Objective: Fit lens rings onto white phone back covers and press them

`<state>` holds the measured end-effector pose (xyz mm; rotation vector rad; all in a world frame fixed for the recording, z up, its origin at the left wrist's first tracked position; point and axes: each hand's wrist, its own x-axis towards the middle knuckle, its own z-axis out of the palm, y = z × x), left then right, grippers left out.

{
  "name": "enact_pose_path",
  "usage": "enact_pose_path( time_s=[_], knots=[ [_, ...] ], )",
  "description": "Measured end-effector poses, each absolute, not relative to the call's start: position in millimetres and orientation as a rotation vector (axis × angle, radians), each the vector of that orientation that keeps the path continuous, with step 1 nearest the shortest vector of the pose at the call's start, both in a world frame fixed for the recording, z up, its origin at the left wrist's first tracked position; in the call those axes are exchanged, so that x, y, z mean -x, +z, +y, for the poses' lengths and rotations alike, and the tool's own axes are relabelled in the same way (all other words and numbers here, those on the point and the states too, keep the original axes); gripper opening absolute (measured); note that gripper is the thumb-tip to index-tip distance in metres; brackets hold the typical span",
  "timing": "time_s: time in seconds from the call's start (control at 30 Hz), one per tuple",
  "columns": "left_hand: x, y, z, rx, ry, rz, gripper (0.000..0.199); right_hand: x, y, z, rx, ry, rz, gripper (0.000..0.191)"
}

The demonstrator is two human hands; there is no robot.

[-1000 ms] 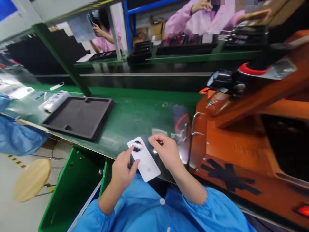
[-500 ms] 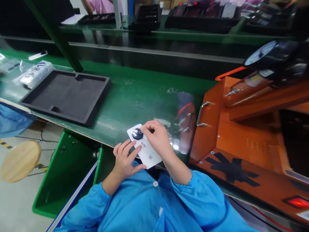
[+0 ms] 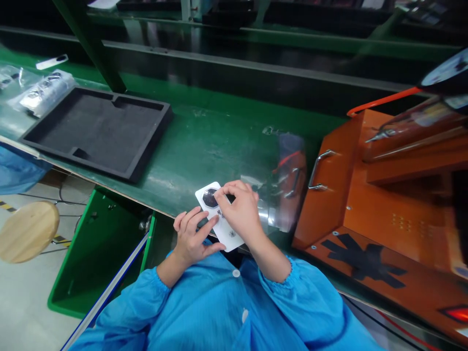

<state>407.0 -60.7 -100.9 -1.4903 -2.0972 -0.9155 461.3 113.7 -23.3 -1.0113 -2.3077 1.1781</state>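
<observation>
A white phone back cover (image 3: 229,235) with small dark print lies tilted between my hands, at the bench's front edge. Near its upper end sits a dark, glossy camera window (image 3: 209,198). My left hand (image 3: 193,238) grips the cover from the left, fingers over its face and thumb along the lower edge. My right hand (image 3: 239,207) is closed in a pinch, thumb and forefinger meeting at the right rim of the camera window. Whatever is between those fingertips is too small to make out. The right hand hides part of the cover's right side.
A black foam tray (image 3: 98,131) rests on the green bench at left, with a plastic-wrapped bundle (image 3: 47,92) beyond it. An orange machine (image 3: 336,190) with a metal handle stands at right. Below the bench edge are a green bin (image 3: 95,263) and a round wooden stool (image 3: 29,231).
My view has tilted down slightly, so the far bench shows less. Both hands stay on the cover; the right fingertips remain at the camera window, whose bright reflection has faded.
</observation>
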Motion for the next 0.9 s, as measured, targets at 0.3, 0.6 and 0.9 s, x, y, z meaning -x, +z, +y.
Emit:
enact_pose_path(
  time_s=[0.3, 0.6, 0.9],
  knots=[
    [-406.3, -99.8, -59.7, 1.487, -0.91, -2.085, 0.067, -463.1, -28.4, 113.3, 0.993, 1.078, -2.312, 0.013],
    [-406.4, -101.3, -60.3, 1.478, -0.886, -2.101, 0.067, -461.4, -29.9, 113.1, 0.995, 1.042, -2.308, 0.013],
    [-406.2, -99.7, -60.1, 1.457, -0.868, -2.122, 0.066, -458.7, -31.3, 111.1, 0.995, 0.974, -2.317, 0.014]
  ],
)
